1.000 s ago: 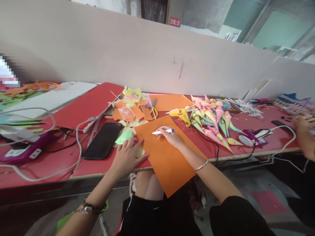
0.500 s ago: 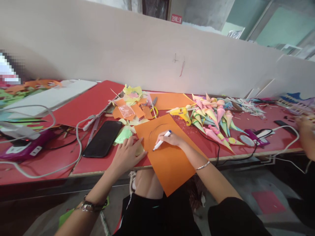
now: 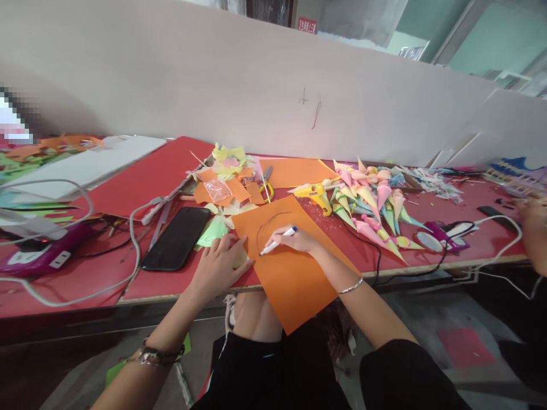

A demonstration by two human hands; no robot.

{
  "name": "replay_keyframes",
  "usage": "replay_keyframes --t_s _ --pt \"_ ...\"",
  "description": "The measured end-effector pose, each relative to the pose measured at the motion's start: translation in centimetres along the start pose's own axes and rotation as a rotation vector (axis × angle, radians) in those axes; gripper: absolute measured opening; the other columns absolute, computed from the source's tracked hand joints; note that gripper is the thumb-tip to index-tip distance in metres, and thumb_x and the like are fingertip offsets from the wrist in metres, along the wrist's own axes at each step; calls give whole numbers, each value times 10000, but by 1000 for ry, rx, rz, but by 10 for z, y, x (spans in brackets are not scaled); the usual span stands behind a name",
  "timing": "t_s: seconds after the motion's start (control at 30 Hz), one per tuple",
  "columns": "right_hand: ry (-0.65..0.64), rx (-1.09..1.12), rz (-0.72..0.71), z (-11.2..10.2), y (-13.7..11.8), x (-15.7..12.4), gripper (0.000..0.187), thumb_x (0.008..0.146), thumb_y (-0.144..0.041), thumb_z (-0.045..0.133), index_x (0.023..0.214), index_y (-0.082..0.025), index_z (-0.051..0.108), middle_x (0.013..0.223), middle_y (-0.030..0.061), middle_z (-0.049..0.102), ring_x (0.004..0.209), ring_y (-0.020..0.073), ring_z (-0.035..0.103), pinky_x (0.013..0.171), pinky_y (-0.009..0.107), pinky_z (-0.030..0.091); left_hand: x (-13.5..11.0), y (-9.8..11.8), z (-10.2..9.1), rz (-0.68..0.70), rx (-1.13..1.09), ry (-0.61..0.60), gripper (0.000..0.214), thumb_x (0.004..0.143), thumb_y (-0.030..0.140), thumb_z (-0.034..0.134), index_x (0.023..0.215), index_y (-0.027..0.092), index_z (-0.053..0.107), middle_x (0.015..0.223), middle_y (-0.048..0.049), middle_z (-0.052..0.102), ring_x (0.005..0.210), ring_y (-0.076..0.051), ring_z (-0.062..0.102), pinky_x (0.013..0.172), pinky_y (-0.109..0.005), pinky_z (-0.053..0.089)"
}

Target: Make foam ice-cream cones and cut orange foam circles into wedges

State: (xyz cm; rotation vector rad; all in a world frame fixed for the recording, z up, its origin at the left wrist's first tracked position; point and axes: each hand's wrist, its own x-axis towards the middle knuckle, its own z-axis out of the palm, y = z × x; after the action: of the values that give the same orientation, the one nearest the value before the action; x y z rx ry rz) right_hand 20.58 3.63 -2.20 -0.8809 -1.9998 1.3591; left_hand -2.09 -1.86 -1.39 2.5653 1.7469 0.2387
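An orange sheet of paper lies at the table's front, its lower corner hanging past the edge over my lap. My right hand is closed round a white marker with a dark blue end, its tip at the left part of the sheet. A thin dark curved line shows on the paper around the marker. My left hand lies with fingers apart at the sheet's left edge, beside a green plastic piece. Left of it rests a black phone.
A yellow glue gun and a heap of pastel paper cones lie right of the sheet. Behind are paper scraps and scissors. Purple power strips with cables sit at both sides. Another person's hand is far right.
The marker tip has moved slightly up and left on the orange paper, and the curved line reaches further down the left side. My left hand stays at the sheet's edge.
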Motion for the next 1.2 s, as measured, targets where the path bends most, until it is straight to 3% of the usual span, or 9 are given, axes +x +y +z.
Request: replay_keyframes --t_s 0.07,0.13,0.33,0.43,0.63,0.7,0.87,1.07,1.2 --pt "-177 39 36 -7 -2 -1 317 785 -372 503 677 -151 704 707 35 692 696 151 595 670 242 426 0 0 -1 -4 -7 4 539 809 508 419 1265 228 486 1159 -120 511 1045 -291 477 826 -415 416" --pt "-265 96 97 -12 -4 -2 368 784 -407 493 631 -140 695 642 41 683 644 151 594 646 246 438 0 0 -1 -8 -11 -1 537 809 508 420 1261 228 489 1156 -121 512 1051 -290 476 828 -413 417" --pt "-50 78 48 -5 -6 -2 323 816 -388 463 815 -174 705 769 7 669 636 109 535 637 225 404 0 -1 3 10 6 15 551 809 509 428 1273 215 478 1168 -124 511 1042 -291 475 839 -424 413" --pt "-95 9 50 -4 -5 -1 298 803 -371 487 828 -176 711 773 6 671 639 110 526 613 222 380 0 -2 4 12 13 19 552 809 515 422 1272 219 481 1165 -124 510 1033 -291 478 833 -418 416" --pt "-333 120 144 -14 -6 -2 388 799 -359 462 563 -137 675 582 39 664 575 129 563 631 248 420 0 0 1 5 18 2 573 816 527 400 1283 202 472 1159 -129 508 1048 -297 472 841 -431 415" --pt "-305 147 164 -15 -8 -3 407 812 -378 446 577 -138 676 583 39 665 561 125 560 623 249 425 0 1 1 13 29 1 578 823 523 392 1288 188 467 1157 -132 508 1048 -299 471 849 -436 412" --pt "-231 104 55 -11 -9 -2 328 808 -385 475 749 -159 706 761 19 696 672 124 576 650 230 417 1 0 2 15 26 0 572 821 524 403 1279 191 477 1163 -133 506 1048 -298 475 839 -424 418" --pt "-461 92 144 -19 -6 0 422 798 -377 469 480 -138 607 475 31 591 502 108 492 592 238 400 1 1 2 7 64 12 563 825 521 396 1285 203 469 1167 -122 508 1047 -286 474 843 -410 423" --pt "-353 73 145 -23 -6 -2 466 829 -419 446 502 -131 614 474 12 553 494 96 461 562 230 366 0 1 2 4 64 -2 564 828 508 397 1287 188 466 1160 -126 506 1045 -287 475 838 -410 428"
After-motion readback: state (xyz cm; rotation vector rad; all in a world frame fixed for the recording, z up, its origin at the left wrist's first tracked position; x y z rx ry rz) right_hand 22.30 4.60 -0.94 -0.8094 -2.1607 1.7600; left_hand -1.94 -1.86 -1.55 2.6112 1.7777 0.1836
